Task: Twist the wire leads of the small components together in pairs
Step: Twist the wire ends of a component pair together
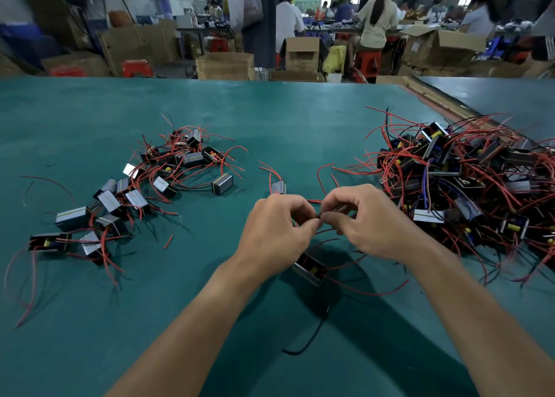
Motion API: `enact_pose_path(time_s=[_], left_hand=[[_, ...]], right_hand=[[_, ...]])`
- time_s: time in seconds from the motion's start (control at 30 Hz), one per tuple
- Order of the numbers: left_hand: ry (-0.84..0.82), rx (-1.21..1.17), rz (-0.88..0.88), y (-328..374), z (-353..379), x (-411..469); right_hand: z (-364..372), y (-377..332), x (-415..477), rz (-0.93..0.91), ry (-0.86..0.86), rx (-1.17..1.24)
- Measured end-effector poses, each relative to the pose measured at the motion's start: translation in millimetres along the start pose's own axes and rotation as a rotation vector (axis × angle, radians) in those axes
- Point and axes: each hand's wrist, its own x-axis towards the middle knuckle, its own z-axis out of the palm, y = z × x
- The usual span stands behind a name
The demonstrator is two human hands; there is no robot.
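The left hand [279,228] and right hand [372,225] touched at frame centre, fingers curled, pinching red leads [313,201]. A component [310,269] sat just below.

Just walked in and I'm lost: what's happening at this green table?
A person's left hand and right hand pinch red wire leads between them. One small component is below the hands, another just beyond them. A large tangled pile sits on the right of the table, a looser group on the left.
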Motion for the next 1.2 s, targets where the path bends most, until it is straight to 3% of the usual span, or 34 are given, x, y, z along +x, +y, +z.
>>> enact_pose_path(time_s=[0.33,0.5,0.7,0.87,1.0,1.2], left_hand=[[-0.229,-0.181,-0.235,0,0,4],[-0.229,-0.032,-0.224,0,0,2],[-0.115,0.186,-0.124,4,-1,-2],[-0.107,0.117,-0.103,3,0,-1],[-0.157,-0.053,-0.186,1,0,1],[-0.21,-0.115,-0.204,-1,-1,3]], right_hand=[[4,-2,2,-0.001,0.017,-0.018],[8,-2,-1,-0.008,0.06,-0.109],[11,-7,-1,0.0,0.113,-0.071],[10,-7,0,0.078,0.084,0.099],[5,-9,0,0.128,0.087,0.232],[-2,-11,-3,0.068,-0.001,0.222]])
